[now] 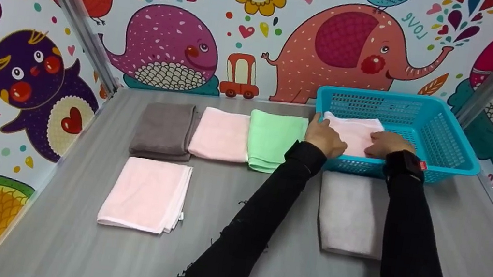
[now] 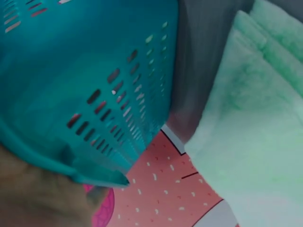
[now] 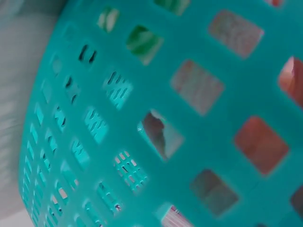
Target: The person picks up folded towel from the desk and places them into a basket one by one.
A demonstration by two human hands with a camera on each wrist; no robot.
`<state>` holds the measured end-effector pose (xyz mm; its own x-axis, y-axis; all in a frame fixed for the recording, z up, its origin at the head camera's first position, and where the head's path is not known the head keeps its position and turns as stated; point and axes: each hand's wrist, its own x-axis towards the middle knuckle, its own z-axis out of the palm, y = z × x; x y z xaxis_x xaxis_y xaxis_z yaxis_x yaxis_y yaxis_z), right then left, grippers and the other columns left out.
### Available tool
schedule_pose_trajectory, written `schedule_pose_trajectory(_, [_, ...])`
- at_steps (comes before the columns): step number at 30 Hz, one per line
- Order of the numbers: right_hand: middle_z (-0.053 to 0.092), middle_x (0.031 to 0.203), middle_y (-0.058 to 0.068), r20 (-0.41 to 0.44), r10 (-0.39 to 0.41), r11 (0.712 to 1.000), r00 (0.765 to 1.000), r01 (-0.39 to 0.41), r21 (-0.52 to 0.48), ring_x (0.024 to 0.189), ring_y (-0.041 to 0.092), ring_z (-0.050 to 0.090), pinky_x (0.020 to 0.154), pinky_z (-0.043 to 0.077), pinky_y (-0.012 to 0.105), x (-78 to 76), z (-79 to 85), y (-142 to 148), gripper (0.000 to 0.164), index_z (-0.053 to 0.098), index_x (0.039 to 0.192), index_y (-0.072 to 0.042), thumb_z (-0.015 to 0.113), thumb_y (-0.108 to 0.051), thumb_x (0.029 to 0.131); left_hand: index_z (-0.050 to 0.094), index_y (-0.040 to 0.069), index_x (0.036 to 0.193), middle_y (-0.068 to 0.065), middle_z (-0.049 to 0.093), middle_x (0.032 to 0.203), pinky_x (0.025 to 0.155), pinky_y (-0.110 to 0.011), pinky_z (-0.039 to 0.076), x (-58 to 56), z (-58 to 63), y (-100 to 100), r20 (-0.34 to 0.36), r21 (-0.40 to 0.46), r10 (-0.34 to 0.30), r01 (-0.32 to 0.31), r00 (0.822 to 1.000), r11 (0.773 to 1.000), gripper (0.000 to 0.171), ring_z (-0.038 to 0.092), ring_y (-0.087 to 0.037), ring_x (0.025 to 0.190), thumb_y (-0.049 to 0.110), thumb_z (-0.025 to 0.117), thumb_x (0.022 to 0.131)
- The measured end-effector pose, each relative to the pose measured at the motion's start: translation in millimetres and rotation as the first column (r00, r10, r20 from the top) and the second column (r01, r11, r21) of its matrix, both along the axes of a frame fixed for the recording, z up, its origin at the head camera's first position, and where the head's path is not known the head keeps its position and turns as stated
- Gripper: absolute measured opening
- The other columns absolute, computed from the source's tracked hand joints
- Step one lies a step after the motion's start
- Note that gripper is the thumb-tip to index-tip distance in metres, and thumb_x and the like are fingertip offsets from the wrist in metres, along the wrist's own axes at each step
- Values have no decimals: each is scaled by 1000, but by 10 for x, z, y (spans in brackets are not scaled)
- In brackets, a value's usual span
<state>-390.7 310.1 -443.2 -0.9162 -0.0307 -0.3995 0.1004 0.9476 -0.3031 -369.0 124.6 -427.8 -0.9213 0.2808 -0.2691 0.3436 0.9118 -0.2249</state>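
Note:
A folded pink towel point(image 1: 354, 131) lies partly inside the blue plastic basket point(image 1: 461, 153), at its left end. My left hand point(image 1: 325, 136) holds the towel's left side by the basket's near left corner, one finger stretched along the rim. At the towel's right side, my right hand point(image 1: 390, 144) grips the edge with curled fingers. In the left wrist view the left hand point(image 2: 42, 194) is blurred beside the basket rim. Through holes in the basket wall point(image 3: 156, 99), the right wrist view shows only patches of skin. The undersides of the fingers are hidden.
Along the back stand a dark grey folded towel point(image 1: 162, 130), a pink one point(image 1: 221, 135) and a green one point(image 1: 276, 138). Another pink towel point(image 1: 145, 194) lies front left. A light grey towel point(image 1: 349, 217) lies before the basket, partly under the right forearm. Printed walls enclose the table.

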Motion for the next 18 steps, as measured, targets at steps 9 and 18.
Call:
schedule_pose_trajectory(9, [48,150,34,-292,18,1000,956,-24,-17,134,55,47,105,42,71,109,190,-212,55,55,145,2,62,-28,100,56,34,149,11,51,157,130,-43,13,-37,-75,-132,-101,197,-87,106,991,975,58,31,-13,154,59,22,110])
schedule_pose_trajectory(18, [54,146,31,-450,132,973,883,-203,-113,132,50,52,104,44,68,429,355,-561,53,56,145,1,65,-27,101,61,32,144,7,60,145,121,-40,34,56,-87,-397,-348,450,-108,267,931,852,48,49,-14,139,49,30,112])
